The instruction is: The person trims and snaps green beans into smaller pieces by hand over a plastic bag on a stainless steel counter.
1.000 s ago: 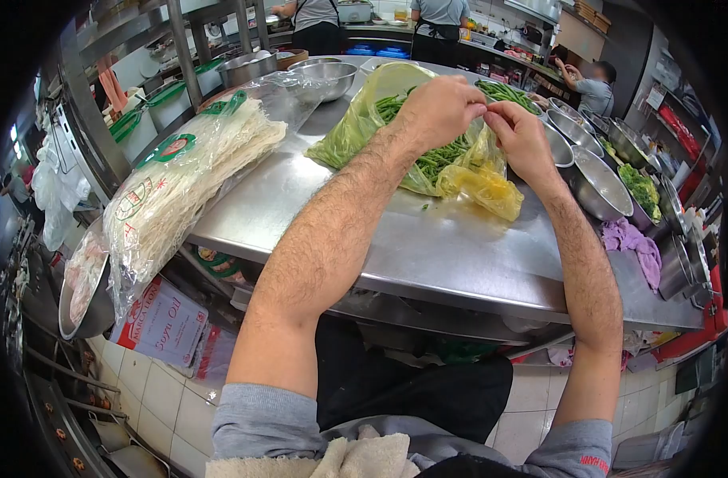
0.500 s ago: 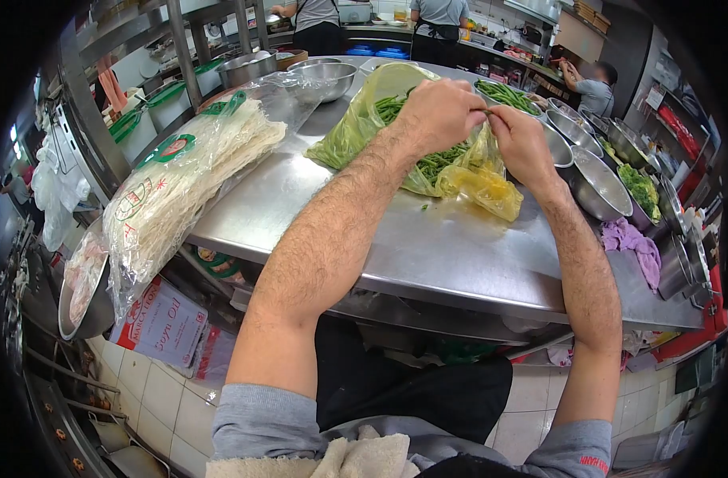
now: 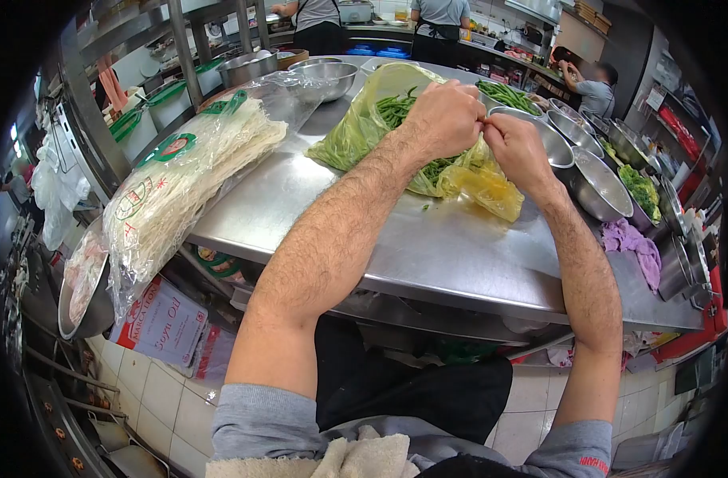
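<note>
My left hand [image 3: 446,118] and my right hand [image 3: 517,146] meet above a yellow-green plastic bag [image 3: 349,131]. Both are closed, fingertips together, and whatever they pinch is too small to name. Green beans [image 3: 393,109] fill the bag, partly hidden behind my left hand and wrist. The bag's crumpled yellow edge [image 3: 491,191] spreads on the steel table [image 3: 459,255] below my hands. Just behind my right hand is a metal bowl [image 3: 551,142], and more green beans [image 3: 507,96] lie in a bowl behind it.
Clear-wrapped white noodles [image 3: 196,163] lie on the left. Several metal bowls [image 3: 601,187], broccoli [image 3: 639,191] and a purple cloth [image 3: 633,248] are on the right. Another person [image 3: 595,89] is at the back right; two more stand behind the table.
My hands have lowered slightly and their fingers have curled in more. The noodles, the bag's yellow edge and the bowls have stayed put.
</note>
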Available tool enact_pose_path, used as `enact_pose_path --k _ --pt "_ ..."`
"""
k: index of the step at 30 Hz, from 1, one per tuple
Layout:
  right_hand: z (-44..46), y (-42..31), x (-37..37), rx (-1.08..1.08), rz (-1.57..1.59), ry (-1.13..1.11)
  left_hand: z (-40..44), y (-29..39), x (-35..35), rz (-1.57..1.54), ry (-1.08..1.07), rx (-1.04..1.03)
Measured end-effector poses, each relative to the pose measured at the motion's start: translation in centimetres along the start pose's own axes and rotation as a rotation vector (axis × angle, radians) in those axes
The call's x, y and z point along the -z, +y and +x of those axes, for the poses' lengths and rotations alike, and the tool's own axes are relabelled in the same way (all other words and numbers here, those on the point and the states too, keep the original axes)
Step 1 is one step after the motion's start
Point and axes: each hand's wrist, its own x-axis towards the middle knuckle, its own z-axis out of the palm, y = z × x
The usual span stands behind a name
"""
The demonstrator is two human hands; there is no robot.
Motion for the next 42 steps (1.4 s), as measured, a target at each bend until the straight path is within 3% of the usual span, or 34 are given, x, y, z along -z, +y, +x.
enact_pose_path --k 2,4,7,10,13,17,20,23,25,26,28,29,31,32,34,37,41,42 --pt "0.2 0.0 0.1 -0.026 0.087 0.036 0.1 0.4 0.1 -0.009 0.015 0.007" --pt "0.6 0.0 0.4 -0.335 0.534 -0.029 0.3 0.6 0.1 -0.197 0.027 0.157" --pt "0.6 -0.1 0.3 -0.376 0.727 -0.038 0.8 0.5 0.2 -0.404 0.140 0.240" --pt "-0.1 -1.0 -1.0 -0.290 0.476 -0.144 1.2 0.5 0.2 -0.495 0.240 0.357" --pt "-0.8 -1.4 -1.7 -0.158 0.265 -0.055 1.2 0.1 0.4 -0.508 0.274 0.374" --pt "-0.4 -2.0 -1.0 -0.207 0.355 0.015 1.3 -0.1 0.9 -0.403 0.376 0.323" --pt "0.3 -1.4 0.0 -0.281 0.466 -0.063 1.4 0.0 0.8 -0.550 0.342 0.388" --pt "0.7 -0.2 0.9 -0.214 0.245 0.060 1.2 -0.4 0.4 -0.645 0.277 0.363" --pt "0.9 1.8 1.8 -0.074 -0.031 0.301 0.8 -0.7 0.6 -0.463 -0.030 0.417" --pt "0.8 2.2 2.4 -0.072 -0.030 0.302 0.3 -1.2 0.3 -0.460 -0.028 0.417" --pt "0.7 3.1 3.7 -0.278 -0.337 0.302 -0.9 -2.2 -0.4 0.040 -0.414 0.418" --pt "0.5 3.9 4.1 -0.278 -0.338 0.304 -1.3 -2.6 -0.4 0.041 -0.413 0.416" --pt "0.1 5.2 4.5 -0.323 -0.532 0.175 -1.9 -3.4 -0.4 0.219 -0.663 0.460" --pt "-0.1 5.5 4.5 -0.325 -0.533 0.178 -2.0 -3.5 -0.7 0.219 -0.662 0.456" --pt "-0.2 5.8 4.5 -0.331 -0.549 -0.046 -2.0 -3.5 -0.8 0.259 -0.691 0.429" --pt "-0.5 4.8 3.6 -0.206 -0.460 0.035 -1.3 -3.3 -0.5 0.220 -0.812 0.503" --pt "-0.3 2.1 2.4 -0.088 -0.317 0.052 -1.3 -3.6 -0.2 0.131 -0.821 0.586" --pt "-0.5 1.2 1.9 -0.021 -0.265 0.027 -1.9 -3.5 -0.5 0.226 -0.628 0.545"
